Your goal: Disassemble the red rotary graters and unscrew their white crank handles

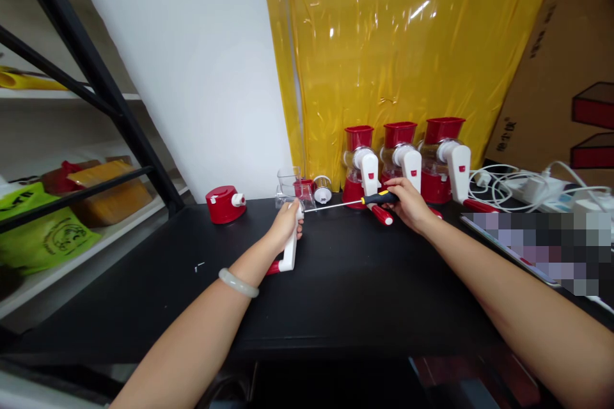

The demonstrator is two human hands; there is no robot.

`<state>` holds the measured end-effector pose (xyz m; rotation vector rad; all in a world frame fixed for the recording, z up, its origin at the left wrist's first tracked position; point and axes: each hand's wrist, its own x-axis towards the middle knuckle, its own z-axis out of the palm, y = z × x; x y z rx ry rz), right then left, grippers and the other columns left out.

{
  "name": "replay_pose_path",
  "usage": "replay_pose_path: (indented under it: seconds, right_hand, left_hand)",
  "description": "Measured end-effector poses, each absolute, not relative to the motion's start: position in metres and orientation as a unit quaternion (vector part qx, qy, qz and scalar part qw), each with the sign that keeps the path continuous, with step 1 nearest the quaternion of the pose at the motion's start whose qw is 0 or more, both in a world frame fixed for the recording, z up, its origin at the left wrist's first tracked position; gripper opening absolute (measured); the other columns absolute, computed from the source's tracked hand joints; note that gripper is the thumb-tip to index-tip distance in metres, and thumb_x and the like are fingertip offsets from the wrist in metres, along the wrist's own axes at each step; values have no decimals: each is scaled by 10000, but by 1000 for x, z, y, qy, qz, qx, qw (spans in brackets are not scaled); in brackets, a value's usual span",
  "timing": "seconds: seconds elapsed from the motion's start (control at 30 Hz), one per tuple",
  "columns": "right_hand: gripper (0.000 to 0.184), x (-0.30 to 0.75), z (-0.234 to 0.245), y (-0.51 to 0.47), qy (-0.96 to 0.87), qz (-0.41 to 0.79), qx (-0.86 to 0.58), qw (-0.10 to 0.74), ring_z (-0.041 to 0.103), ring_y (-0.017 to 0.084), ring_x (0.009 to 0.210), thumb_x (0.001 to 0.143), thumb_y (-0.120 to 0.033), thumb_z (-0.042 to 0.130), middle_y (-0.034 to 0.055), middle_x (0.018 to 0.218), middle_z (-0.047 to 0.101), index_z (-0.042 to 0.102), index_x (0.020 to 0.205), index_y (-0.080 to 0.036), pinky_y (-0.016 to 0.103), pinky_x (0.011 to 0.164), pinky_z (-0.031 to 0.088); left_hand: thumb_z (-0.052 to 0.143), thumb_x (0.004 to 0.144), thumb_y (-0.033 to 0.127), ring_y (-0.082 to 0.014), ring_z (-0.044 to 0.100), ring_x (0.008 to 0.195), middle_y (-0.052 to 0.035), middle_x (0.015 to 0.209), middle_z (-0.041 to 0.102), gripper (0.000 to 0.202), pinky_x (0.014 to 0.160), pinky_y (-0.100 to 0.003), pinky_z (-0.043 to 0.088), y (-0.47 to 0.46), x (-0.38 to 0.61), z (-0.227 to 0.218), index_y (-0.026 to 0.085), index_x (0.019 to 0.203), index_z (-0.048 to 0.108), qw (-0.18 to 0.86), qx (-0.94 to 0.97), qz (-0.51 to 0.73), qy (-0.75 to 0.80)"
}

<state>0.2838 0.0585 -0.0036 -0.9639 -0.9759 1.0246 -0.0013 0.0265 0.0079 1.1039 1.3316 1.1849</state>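
Observation:
My left hand [284, 227] is closed around a white crank handle [290, 254] with a red grip, held above the black table. In my right hand [407, 203] is a screwdriver [352, 203] with a black and yellow handle. Its long metal shaft points left, and the tip meets the upper end of the crank handle beside my left fingers. Whether the tip sits in a screw is too small to tell. Just behind my left hand stands a clear plastic housing [289, 176], and next to it lies a grater drum [322, 190]. To the left rests a red round base [225, 204].
Three assembled red and white rotary graters [359, 166] stand along the back beside a yellow plastic sheet [384, 64]. White cables [508, 188] and a blurred flat device [508, 249] lie at the right. A black-framed shelf [86, 57] borders the left, a cardboard box [542, 96] the right.

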Motion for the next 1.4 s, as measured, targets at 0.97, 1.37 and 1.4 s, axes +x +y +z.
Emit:
replay_pose_path:
  seconds: [0.97, 1.37, 1.4]
  right_hand:
    - [206, 286, -4, 55, -427, 476, -417, 646, 525, 117, 576, 620, -228, 619, -50, 634, 523, 548, 813, -235, 234, 502, 467]
    - [104, 294, -11, 63, -503, 362, -525, 583, 467, 133, 434, 744, -332, 543, -23, 536, 510, 578, 758, -235, 253, 398, 359]
    - [96, 292, -10, 61, -495, 370, -524, 586, 475, 131, 450, 726, -329, 568, -19, 568, 526, 573, 744, -235, 255, 406, 376]
  left_hand:
    - [425, 951, 461, -71, 396, 384, 59, 586, 452, 247, 364, -154, 340, 23, 0, 8, 227, 872, 411, 502, 463, 483, 548]
    - [449, 933, 494, -72, 392, 379, 60, 579, 453, 282, 361, -155, 334, 24, 0, 7, 226, 859, 407, 504, 462, 494, 537]
    - [447, 933, 493, -72, 394, 379, 60, 579, 455, 281, 362, -155, 335, 24, 0, 7, 225, 861, 409, 504, 461, 494, 537]
